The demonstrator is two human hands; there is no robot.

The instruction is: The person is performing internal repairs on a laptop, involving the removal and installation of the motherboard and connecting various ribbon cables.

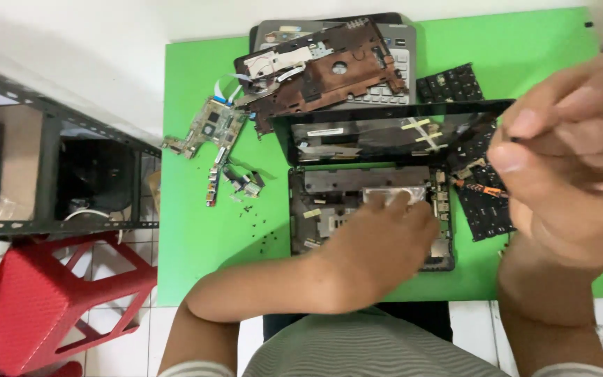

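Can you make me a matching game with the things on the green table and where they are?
Things:
1. left hand
2. circuit board
3. red stool
4. loose black keyboard

Places:
A. on the floor, left of the green mat
B. resting on the open laptop base
C. at the mat's far right, beyond the screen panel
D. on the mat, left of the brown laptop shell

Pairs: 1-B, 2-D, 3-A, 4-C

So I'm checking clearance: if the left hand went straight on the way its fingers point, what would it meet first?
Probably the silver plate in the laptop base; the left hand seems to touch it already, then the screen panel beyond.
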